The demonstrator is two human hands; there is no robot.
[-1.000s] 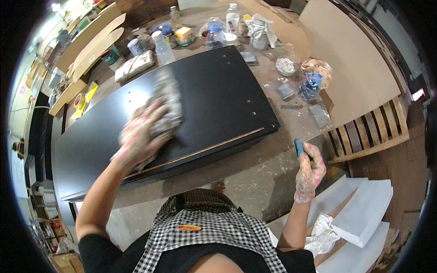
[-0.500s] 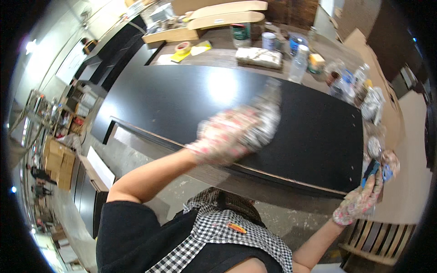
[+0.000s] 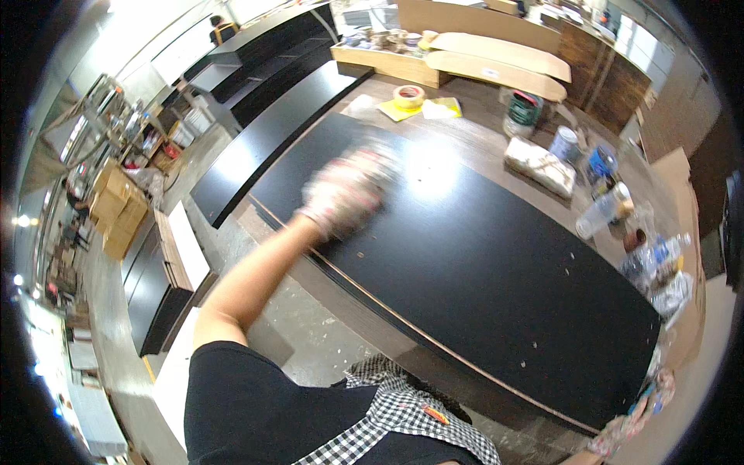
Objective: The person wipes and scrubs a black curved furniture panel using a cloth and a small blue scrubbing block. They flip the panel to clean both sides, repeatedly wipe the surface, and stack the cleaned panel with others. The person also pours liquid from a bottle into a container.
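Note:
A long black panel [image 3: 465, 271] lies flat on the worktable, with a few pale specks on its face. My left hand [image 3: 349, 190], in a patterned glove and smeared by motion, is over the panel's far left part. It is closed on a crumpled grey-white wad [image 3: 378, 151], perhaps a cloth or plastic; the blur hides its kind. My right hand [image 3: 612, 435], gloved too, is at the panel's near right corner, close to the lower edge of the view. Its fingers seem closed round a small bluish thing [image 3: 642, 401] too unclear to name.
Behind the panel stand tape rolls [image 3: 408, 96], a green jar [image 3: 522, 112], a wrapped white bundle [image 3: 540, 167] and a clear bottle [image 3: 603, 211]. Crumpled plastic and bottles [image 3: 655, 260] line the right side. Another black panel [image 3: 271, 151] lies to the left; cardboard boxes [image 3: 116, 205] stand on the floor.
My left hand has swept with the wad leftward and away along the panel. The view has turned left, so my right hand sits lower, nearer the edge.

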